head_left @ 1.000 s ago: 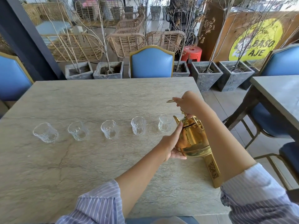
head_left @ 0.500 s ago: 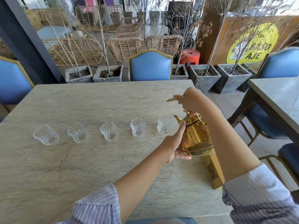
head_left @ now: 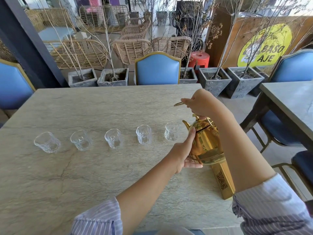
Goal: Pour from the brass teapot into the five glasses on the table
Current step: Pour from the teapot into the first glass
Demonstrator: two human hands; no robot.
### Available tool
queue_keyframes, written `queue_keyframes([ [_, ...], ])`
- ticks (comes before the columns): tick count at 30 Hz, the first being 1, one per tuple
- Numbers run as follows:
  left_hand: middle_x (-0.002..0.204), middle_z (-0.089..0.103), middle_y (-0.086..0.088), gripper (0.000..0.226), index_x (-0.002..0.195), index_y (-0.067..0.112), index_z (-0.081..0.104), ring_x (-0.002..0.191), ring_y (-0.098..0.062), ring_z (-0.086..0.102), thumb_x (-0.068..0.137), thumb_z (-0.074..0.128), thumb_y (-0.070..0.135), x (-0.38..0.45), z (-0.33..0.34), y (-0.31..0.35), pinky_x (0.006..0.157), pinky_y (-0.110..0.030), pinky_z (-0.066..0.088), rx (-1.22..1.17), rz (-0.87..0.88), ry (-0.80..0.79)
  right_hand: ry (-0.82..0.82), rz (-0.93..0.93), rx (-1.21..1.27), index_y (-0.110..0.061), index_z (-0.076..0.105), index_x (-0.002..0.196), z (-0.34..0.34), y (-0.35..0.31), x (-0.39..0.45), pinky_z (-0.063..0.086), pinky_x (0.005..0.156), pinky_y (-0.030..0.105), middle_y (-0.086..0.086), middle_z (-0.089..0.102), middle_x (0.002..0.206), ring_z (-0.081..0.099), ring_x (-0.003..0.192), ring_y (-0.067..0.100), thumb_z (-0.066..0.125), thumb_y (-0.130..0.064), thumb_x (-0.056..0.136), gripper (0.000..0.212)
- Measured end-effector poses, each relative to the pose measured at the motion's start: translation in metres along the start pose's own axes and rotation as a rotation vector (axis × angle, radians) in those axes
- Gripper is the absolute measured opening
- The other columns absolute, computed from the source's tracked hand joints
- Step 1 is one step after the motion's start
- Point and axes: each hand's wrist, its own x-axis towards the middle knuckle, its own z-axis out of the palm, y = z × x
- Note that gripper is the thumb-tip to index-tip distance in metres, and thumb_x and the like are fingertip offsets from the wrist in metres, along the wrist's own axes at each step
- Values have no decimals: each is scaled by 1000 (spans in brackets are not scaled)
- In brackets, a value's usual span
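No pouring is evident. All five glasses (head_left: 115,140), in a row across the counter (head_left: 84,184), look empty. The teapot (head_left: 205,141) is near the right edge, its spout beside the rightmost glass (head_left: 171,133). The right hand (head_left: 201,103) grips its handle. The left hand (head_left: 184,153) lies straight-fingered against its side. Five pours are outstanding.

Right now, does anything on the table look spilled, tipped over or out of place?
Nothing stands out. The five glasses stand upright in one row and I see no liquid on the table. The brass teapot is held by the left hand and right hand, spout toward the rightmost glass.
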Motion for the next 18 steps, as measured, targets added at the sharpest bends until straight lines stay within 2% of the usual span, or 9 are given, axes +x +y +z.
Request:
queue_keyframes([
  [2, 118, 74, -20, 94, 132, 5, 63, 101, -37, 76, 78, 54, 82, 3, -2, -2, 85, -46, 64, 10, -5, 8, 7, -4, 19, 11, 66, 99, 4, 3, 1, 44, 40, 23, 10, 55, 50, 53, 35, 20, 50, -41, 98, 54],
  [6, 120, 73, -20, 94, 132, 5, 63, 101, -34, 76, 78, 56, 81, 9, -8, -6, 73, -39, 66, 0, -14, 31, 18, -3, 39, 10, 66, 97, 16, 9, 6, 42, 40, 23, 8, 50, 46, 51, 34, 19, 49, -41, 98, 54],
  [8, 119, 74, -19, 92, 131, 5, 64, 99, -33, 76, 78, 57, 81, 12, -11, -8, 70, -38, 66, -9, -25, 41, 32, 1, 42, 6, 64, 87, 23, 12, 10, 40, 40, 22, 7, 49, 45, 50, 33, 18, 50, -41, 98, 51],
  [10, 120, 73, -19, 92, 131, 6, 64, 98, -32, 75, 78, 57, 81, 16, -14, -10, 66, -36, 67, -12, -33, 48, 61, -7, 41, 0, 55, 72, 31, 16, 13, 37, 42, 23, 7, 46, 44, 44, 33, 17, 50, -41, 98, 48],
  [12, 121, 73, -19, 92, 133, 8, 63, 101, -33, 74, 77, 57, 81, 21, -18, -12, 63, -35, 66, -17, -42, 53, 96, -16, 48, -4, 47, 64, 40, 21, 15, 33, 44, 25, 7, 42, 43, 38, 35, 18, 50, -39, 98, 49],
  [15, 120, 71, -18, 89, 136, 11, 60, 96, -32, 73, 80, 56, 80, 27, -24, -14, 64, -36, 66, -13, -61, 60, 135, -13, 86, -5, 46, 61, 54, 29, 18, 38, 51, 30, 8, 42, 44, 36, 38, 20, 50, -38, 98, 50],
  [18, 120, 70, -16, 85, 136, 16, 57, 98, -32, 72, 79, 59, 79, 33, -30, -17, 73, -41, 65, -5, -79, 66, 171, -20, 143, -4, 47, 62, 67, 37, 19, 39, 52, 33, 20, 55, 54, 43, 43, 27, 50, -38, 97, 49],
])
